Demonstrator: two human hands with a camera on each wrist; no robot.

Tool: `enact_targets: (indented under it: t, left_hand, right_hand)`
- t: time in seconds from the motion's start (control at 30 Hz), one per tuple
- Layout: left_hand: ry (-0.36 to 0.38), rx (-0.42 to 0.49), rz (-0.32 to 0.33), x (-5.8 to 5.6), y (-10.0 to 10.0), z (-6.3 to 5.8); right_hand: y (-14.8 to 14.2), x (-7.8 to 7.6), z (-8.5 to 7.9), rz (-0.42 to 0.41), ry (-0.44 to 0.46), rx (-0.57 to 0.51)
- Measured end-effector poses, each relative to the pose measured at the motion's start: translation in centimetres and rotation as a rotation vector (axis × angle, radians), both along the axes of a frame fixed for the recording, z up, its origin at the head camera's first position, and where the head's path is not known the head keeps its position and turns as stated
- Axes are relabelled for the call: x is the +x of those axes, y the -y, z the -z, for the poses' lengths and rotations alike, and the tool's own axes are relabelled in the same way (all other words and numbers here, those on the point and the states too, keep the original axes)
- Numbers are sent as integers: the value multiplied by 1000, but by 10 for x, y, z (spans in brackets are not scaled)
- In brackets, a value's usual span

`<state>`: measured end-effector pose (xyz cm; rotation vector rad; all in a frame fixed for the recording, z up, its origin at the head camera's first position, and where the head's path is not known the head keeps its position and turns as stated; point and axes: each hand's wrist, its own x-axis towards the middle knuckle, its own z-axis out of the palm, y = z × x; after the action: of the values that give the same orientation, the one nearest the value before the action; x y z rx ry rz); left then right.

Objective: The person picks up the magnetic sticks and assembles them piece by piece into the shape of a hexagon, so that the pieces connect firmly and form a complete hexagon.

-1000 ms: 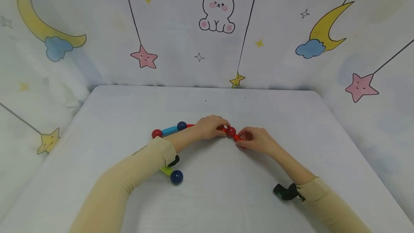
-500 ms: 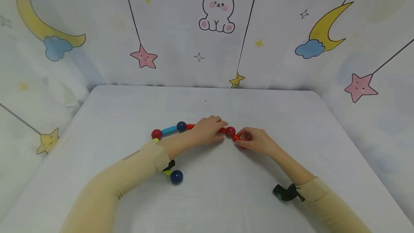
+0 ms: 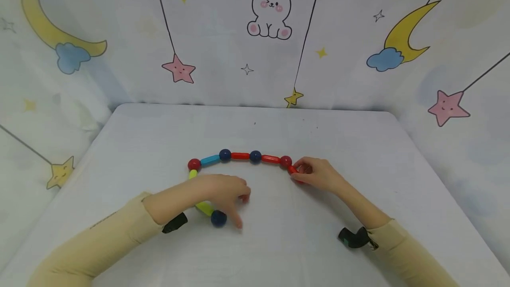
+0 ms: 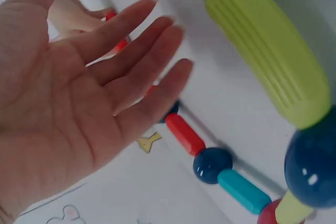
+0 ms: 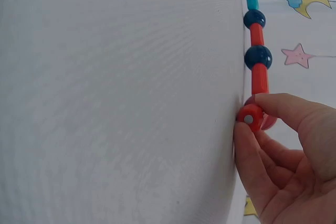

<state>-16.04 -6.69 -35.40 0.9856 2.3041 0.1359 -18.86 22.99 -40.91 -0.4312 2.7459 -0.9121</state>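
Observation:
A chain of magnetic rods and balls curves across the table in the head view. At its right end my right hand (image 3: 318, 175) pinches a red rod (image 3: 292, 170) between thumb and fingers. That rod meets a red ball (image 3: 285, 161); its silver-tipped end (image 5: 249, 119) faces the camera in the right wrist view. Leftward run red rods (image 3: 240, 156), dark blue balls (image 3: 255, 157), a light blue rod (image 3: 210, 160) and another red ball (image 3: 194, 164). My left hand (image 3: 223, 191), fingers spread and holding nothing, hovers near a yellow-green rod (image 3: 205, 208) and a dark blue end ball (image 3: 218, 219), partly covering the chain's left side.
The white-covered table (image 3: 271, 251) ends at a back edge against a printed cloth (image 3: 223, 34) with moons, stars and a rabbit. A black wrist-worn device (image 3: 174, 223) sits under the left cuff and another black device (image 3: 353, 238) under the right.
My left hand has let go of the chain near the right red ball and moved left and toward me, uncovering the chain's middle. The right hand has stayed on its red rod.

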Motion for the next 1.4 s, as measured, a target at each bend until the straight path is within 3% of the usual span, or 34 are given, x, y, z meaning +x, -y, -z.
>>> enact_targets:
  t: [0.17, 0.33, 0.47, 0.63, 0.83, 1.0, 1.23, 1.4]
  left_hand:
    - [34, -100, -26, 12, 20, -9]
    - [75, -8, -70, 14, 32, -2]
    - [87, 124, -60, 14, 40, 7]
    - [75, 312, -53, 16, 49, 22]
    - [69, 455, -106, 22, 50, 42]
    - [28, 561, -127, 29, 48, 52]
    - [-31, 607, -130, 35, 41, 59]
    - [-59, 598, -139, 36, 36, 59]
  right_hand:
    - [-1, -1, 0, -1, -2, 2]
    - [-4, -1, 0, -37, -13, -25]
    - [-8, -2, -2, -199, -158, -13]
    - [-13, -6, -8, -429, -409, 168]
    - [-14, -13, -11, -573, -483, 265]
    - [-12, -16, -10, -606, -515, 248]
    - [-6, -15, -9, -555, -447, 227]
    - [-1, -15, -7, -598, -549, 214]
